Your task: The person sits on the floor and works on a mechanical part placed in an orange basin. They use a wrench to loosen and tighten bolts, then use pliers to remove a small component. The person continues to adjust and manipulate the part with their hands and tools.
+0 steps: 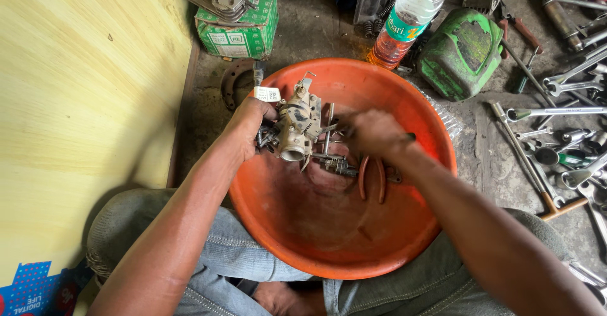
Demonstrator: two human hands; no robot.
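1. Head view, looking down into a wide orange basin [303,240] resting between bent knees in grey jeans.
2. Around the basin: a green and white carton [243,28] with a metal engine part on top at upper left, a clear plastic bottle [408,18] with orange liquid beyond the far rim, a green moulded cover [461,50] just right of it, and spanners and sockets [556,113] scattered over the floor at right.
3. In the basin, orange-handled pliers [373,177] and a small metal part [335,163] lying under the right wrist, partly hidden by it.
4. Left hand [250,123] clasping a dull grey carburettor [297,126], held above the basin's far half.
5. Carburettor's round bore opening facing down toward the lap; long axis roughly from far rim to near.
6. Right hand [373,132] blurred, at the carburettor's right side; grip impossible to tell.
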